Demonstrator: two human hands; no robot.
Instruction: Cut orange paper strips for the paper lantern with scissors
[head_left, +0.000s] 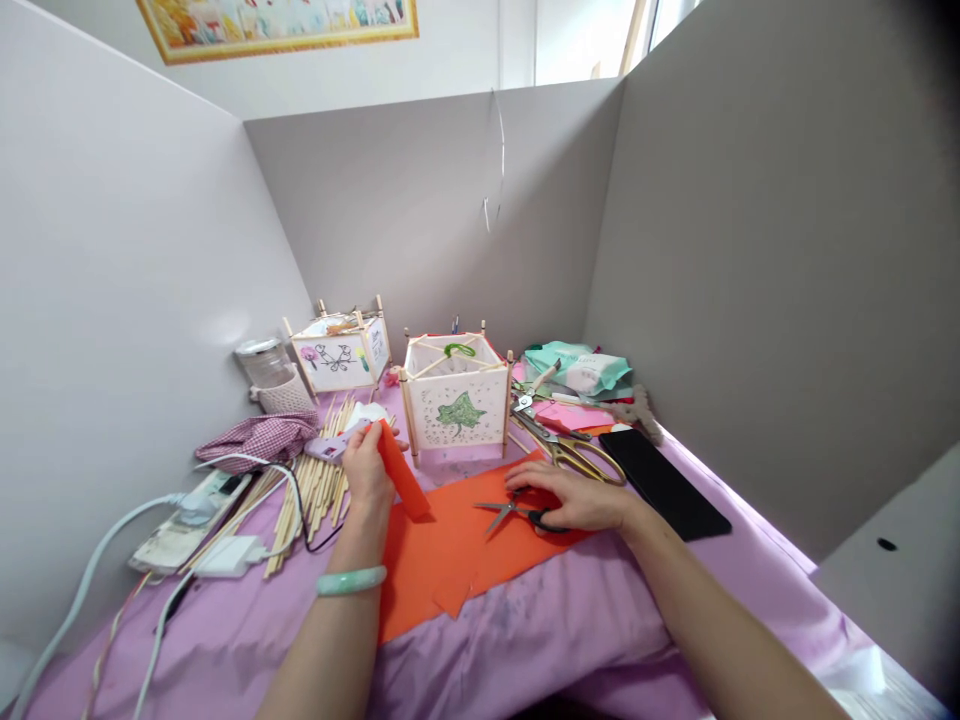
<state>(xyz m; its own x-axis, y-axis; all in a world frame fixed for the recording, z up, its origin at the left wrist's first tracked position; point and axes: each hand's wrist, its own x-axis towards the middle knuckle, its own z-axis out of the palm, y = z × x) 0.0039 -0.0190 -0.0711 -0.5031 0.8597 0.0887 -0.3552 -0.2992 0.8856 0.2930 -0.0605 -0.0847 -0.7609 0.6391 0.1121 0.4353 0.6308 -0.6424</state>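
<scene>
My left hand (369, 465) is closed on a folded orange strip (403, 475), raised at the left part of a large orange sheet (435, 560). My right hand (566, 495) rests over the black handles of small scissors (504, 508); their blades are spread apart above the sheet and point left. A small orange scrap (454, 597) lies at the sheet's front edge. Behind the sheet stands a white lantern-like box (459, 410) with stick corners and a green leaf drawing.
A second stick-framed box (341, 358), a jar (268, 375), wooden sticks (319, 495) and cables (90, 560) are at the left. Gold-handled scissors (592, 462), a black phone-like slab (664, 485) and a wipes pack (577, 368) lie right. Grey panels (442, 210) surround the table.
</scene>
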